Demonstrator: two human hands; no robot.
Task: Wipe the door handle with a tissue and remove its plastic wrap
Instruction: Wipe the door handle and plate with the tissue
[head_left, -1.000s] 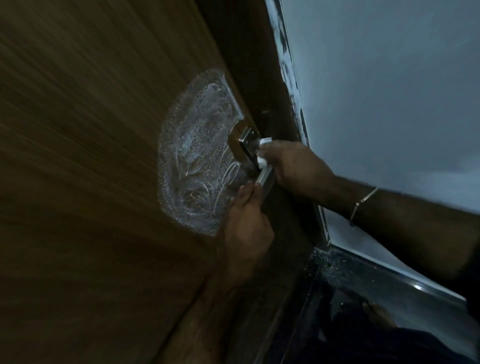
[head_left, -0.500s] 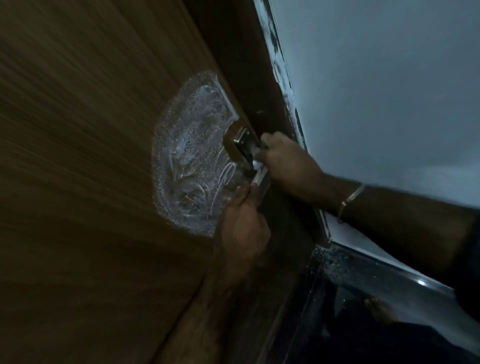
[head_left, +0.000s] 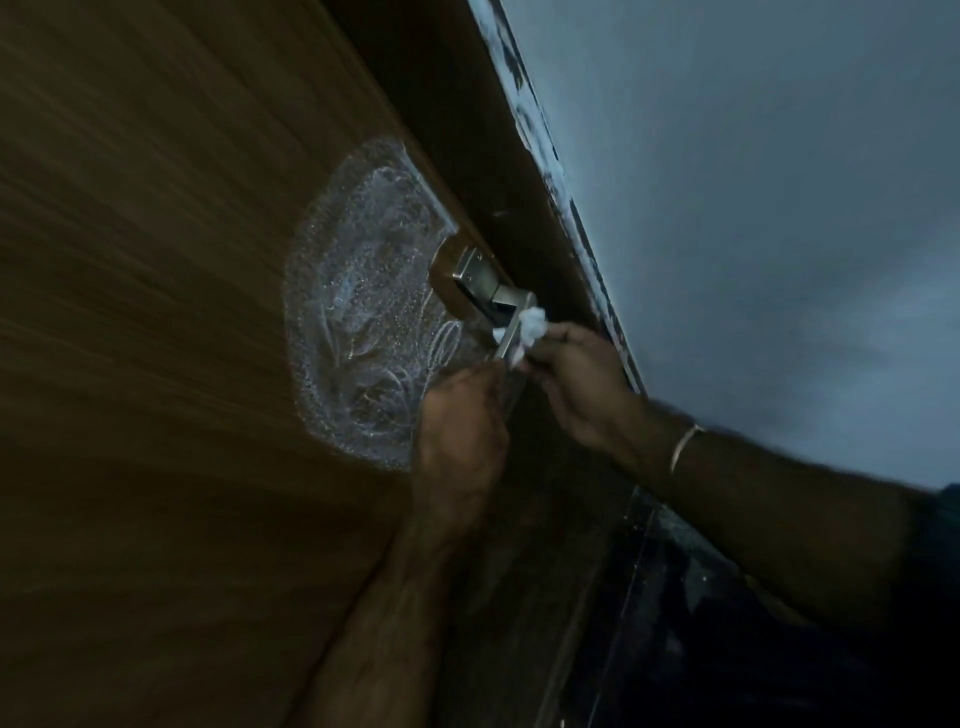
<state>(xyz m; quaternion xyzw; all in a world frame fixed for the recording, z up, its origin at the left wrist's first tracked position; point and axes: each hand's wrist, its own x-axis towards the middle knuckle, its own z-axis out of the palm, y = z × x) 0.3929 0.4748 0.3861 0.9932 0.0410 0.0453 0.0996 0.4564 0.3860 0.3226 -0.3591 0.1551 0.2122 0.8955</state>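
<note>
A silver lever door handle (head_left: 511, 322) sticks out from a brown wooden door (head_left: 156, 312), on a square metal base (head_left: 470, 270). My right hand (head_left: 576, 379) pinches a crumpled white tissue (head_left: 530, 330) against the lever's middle. Just below, my left hand (head_left: 460, 431) grips the lever's lower end with its fingertips; thin clear plastic seems to lie under the fingers, though the dim light blurs it. The lever's tip is hidden by my left hand.
A round patch of white foamy smears (head_left: 363, 322) covers the door left of the handle. The dark door edge and frame (head_left: 519, 171) run diagonally, with a grey-blue wall (head_left: 753, 208) beyond. A dark floor (head_left: 701, 623) lies lower right.
My right hand has slid the tissue down the lever from near the base to its middle, uncovering the metal base. My left hand stays at the lever's lower end.
</note>
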